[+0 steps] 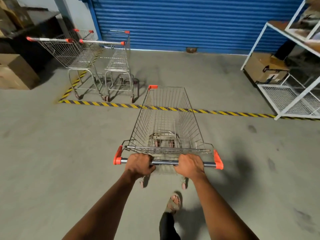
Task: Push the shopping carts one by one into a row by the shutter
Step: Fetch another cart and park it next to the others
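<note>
Both hands are wrapped tight around the handle bar [165, 162] of an empty wire cart [167, 122]: the left hand [140, 165] near its left orange end cap, the right hand [189, 165] nearer the right one. The cart's nose crosses the yellow-and-black floor stripe [225, 112] short of the blue shutter [190, 21]. Two parked carts [97, 56] stand side by side beyond the stripe, left of this cart and close to the shutter's left edge

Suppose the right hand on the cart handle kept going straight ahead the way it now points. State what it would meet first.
The right hand, closed on the handle, would first meet the wire rear panel of its own cart, just ahead of the fingers. Depth there is hard to judge.
</note>
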Tool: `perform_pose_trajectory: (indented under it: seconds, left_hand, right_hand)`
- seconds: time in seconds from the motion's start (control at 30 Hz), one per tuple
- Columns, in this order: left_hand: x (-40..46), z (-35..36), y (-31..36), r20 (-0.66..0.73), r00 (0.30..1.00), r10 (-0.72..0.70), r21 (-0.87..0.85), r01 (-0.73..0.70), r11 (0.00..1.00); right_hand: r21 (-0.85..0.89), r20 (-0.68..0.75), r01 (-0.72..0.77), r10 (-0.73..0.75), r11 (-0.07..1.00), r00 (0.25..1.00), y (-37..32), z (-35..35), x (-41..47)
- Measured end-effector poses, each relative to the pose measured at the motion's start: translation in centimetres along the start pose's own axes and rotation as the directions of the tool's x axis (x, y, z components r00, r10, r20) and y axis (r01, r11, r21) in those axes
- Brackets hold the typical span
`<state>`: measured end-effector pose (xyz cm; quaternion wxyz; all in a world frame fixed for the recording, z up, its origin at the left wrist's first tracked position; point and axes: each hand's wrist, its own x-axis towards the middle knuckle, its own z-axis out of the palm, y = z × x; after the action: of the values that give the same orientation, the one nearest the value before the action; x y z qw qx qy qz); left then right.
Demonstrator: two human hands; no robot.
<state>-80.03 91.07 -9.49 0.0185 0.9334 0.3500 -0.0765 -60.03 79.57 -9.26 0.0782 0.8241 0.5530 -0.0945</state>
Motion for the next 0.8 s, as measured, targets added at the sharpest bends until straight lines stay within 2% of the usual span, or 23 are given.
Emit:
perform_pose_trajectory:
  seconds: [0.27, 0.47, 0.8]
  left_hand:
    - [17.8, -2.9, -8.4, 0.037, 0.998, -0.054, -0.006, 0.054, 0.999]
    - [29.5, -4.6, -12.8, 0.069, 0.983, -0.168, -0.057, 0.172, 0.984]
    - [48.7, -6.4, -23.4, 0.042, 0.984, -0.171, -0.042, 0.172, 0.984]
  right_hand:
    - [0.048, -0.023, 0.071, -0.070, 0.996, 0.997, 0.7, -5.6, 19.1]
    - [0.032, -0.009, 0.111, -0.111, 0.993, 0.994, 1.8, -9.0, 32.0]
    - [0.019, -0.031, 0.077, -0.076, 0.997, 0.997, 0.8, -13.8, 53.3]
